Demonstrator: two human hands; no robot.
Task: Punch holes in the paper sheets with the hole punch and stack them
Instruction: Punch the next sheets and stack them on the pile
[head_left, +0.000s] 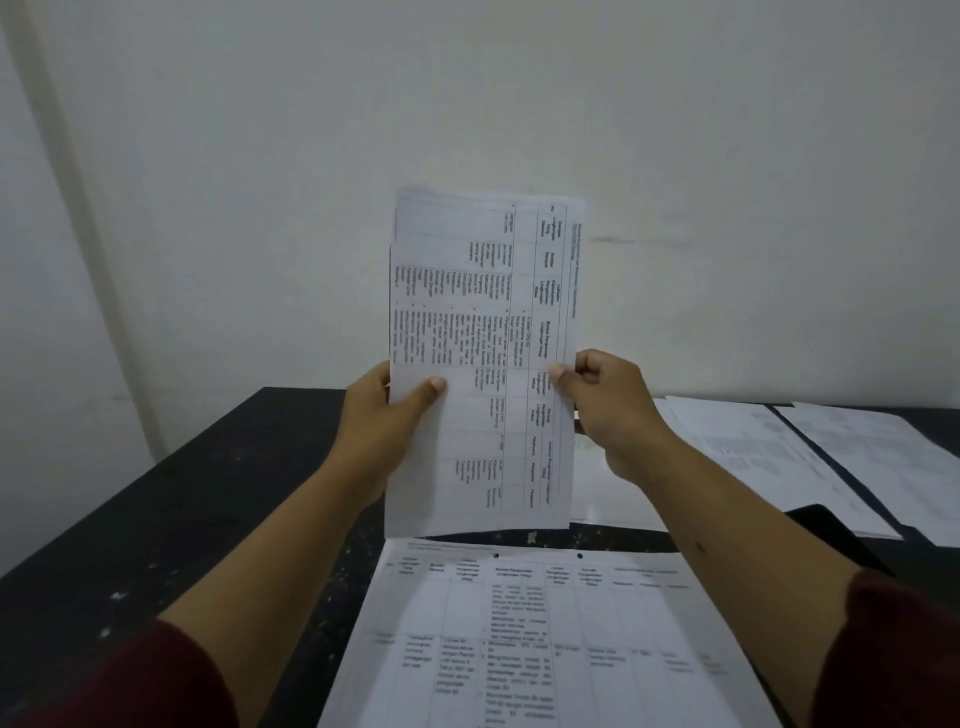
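Head view: left hand (382, 415) and right hand (605, 400) pinch printed table sheets (483, 358) upright, folded lengthwise, above punched sheet (540, 639) flat on dark table (182, 519)

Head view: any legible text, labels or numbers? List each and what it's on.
None can be quoted.
Held sheets, gripped by left hand and right hand: printed table turned sideways, too blurred to read.
Punched sheet on the black table: table headers and cell text, too blurred.
Papers at right: print too small and blurred.
No brand or sign visible.
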